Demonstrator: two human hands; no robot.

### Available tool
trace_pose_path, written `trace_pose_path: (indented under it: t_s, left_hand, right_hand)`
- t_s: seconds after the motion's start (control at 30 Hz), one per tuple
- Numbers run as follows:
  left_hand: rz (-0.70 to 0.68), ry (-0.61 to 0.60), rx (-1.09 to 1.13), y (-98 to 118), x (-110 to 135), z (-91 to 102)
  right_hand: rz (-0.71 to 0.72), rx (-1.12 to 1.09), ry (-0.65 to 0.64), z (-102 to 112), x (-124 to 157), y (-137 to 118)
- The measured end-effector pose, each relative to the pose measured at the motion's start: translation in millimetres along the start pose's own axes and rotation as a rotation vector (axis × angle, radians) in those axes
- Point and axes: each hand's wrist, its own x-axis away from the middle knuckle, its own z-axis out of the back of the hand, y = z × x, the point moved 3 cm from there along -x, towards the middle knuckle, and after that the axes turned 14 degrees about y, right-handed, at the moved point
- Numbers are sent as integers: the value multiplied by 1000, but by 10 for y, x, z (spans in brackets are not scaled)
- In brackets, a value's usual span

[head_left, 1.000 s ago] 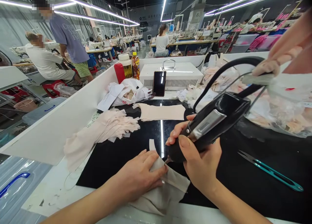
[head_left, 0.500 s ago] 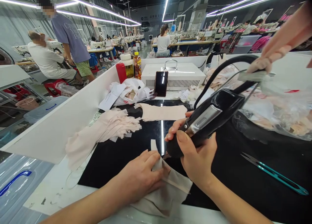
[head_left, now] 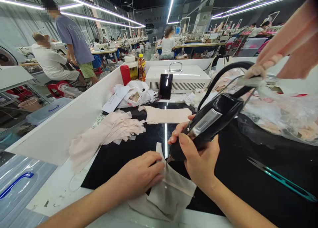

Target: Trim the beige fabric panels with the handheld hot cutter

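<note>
My right hand [head_left: 198,153] is wrapped around a black corded hand tool [head_left: 216,114] with a metal strip along its side. The tool tilts down to the left, and its small metal tip [head_left: 170,159] meets the edge of a beige fabric piece [head_left: 171,191]. My left hand [head_left: 142,173] lies on the left side of that fabric, palm down. Its fingers are bent a little and slightly apart near the tip, the lower ones blurred; its thumb is hidden. The fabric rests on a black board [head_left: 119,161], with a narrow end sticking up past my left fingers.
A stack of beige pieces [head_left: 106,130] lies left; another flat piece [head_left: 169,115] lies ahead. Teal-handled thread snips [head_left: 283,178] are at right. A phone [head_left: 165,85] leans on a white vented box [head_left: 184,75]. The tool's cable [head_left: 211,82] hangs from above. People work beyond the white partition.
My left hand has shifted slightly left and its fingers have drawn back off the fabric's middle, which now shows flatter. The tool stays in my right hand, its tip at the fabric edge.
</note>
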Motion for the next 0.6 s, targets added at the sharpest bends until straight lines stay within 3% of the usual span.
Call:
trace_pose_path:
  t_s: [0.13, 0.33, 0.6]
  left_hand:
    - [-11, 33, 29, -96, -68, 40]
    - [13, -47, 139, -179, -203, -35]
    - [60, -24, 202, -261, -106, 24]
  right_hand:
    - [5, -6, -12, -1, -6, 3]
    - [7, 21, 19, -3, -21, -4]
    - [4, -8, 8, -13, -11, -22]
